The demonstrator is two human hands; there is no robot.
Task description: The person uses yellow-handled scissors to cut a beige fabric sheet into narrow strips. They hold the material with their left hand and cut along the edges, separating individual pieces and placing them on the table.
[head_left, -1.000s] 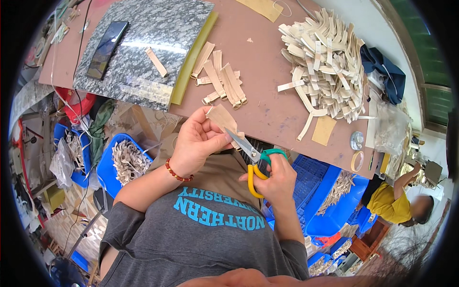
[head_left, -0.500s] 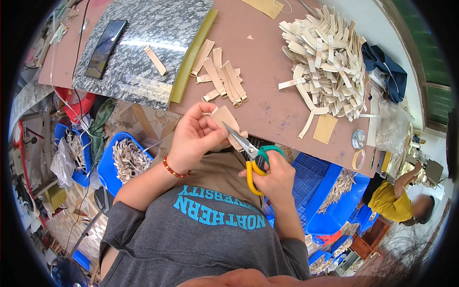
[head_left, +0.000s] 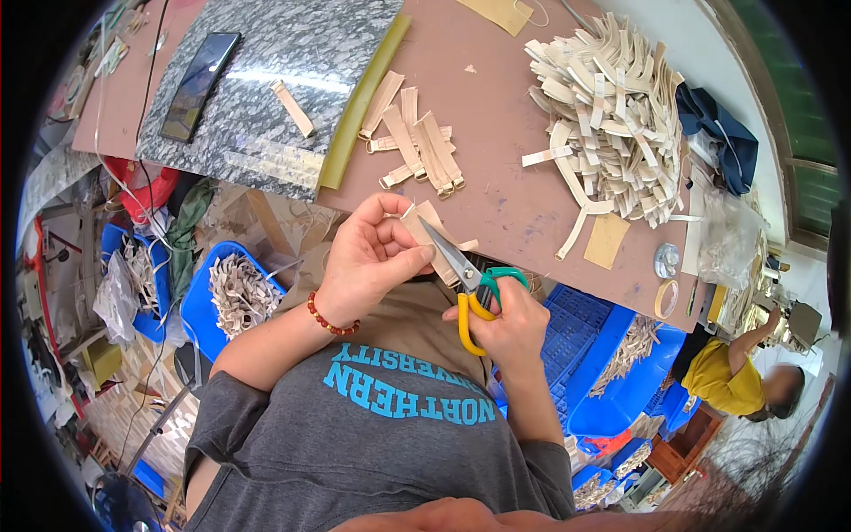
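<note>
Between thumb and fingers, my left hand [head_left: 370, 248] pinches a beige fabric strap piece [head_left: 424, 229] just past the table's near edge. My right hand [head_left: 512, 324] grips a pair of scissors [head_left: 457, 264] with one green and one yellow handle. The blades point up and left and lie against the strap piece; whether they are cutting through it I cannot make out. Beyond my hands, several beige straps with small metal buckles [head_left: 417, 146] are heaped on the table. A single strap [head_left: 292, 108] rests apart on the grey marbled board.
The brown table [head_left: 496, 97] carries a large pile of pale straps [head_left: 612, 124], a phone [head_left: 200, 89] and a tape roll [head_left: 666, 297]. Blue bins [head_left: 197, 306] with strips stand at left, others [head_left: 612, 412] at right. A person in yellow [head_left: 722, 377] is at far right.
The strap piece has turned slightly, so one end sticks out to the right past the blades. The scissors have shifted a little; both hands keep their hold.
</note>
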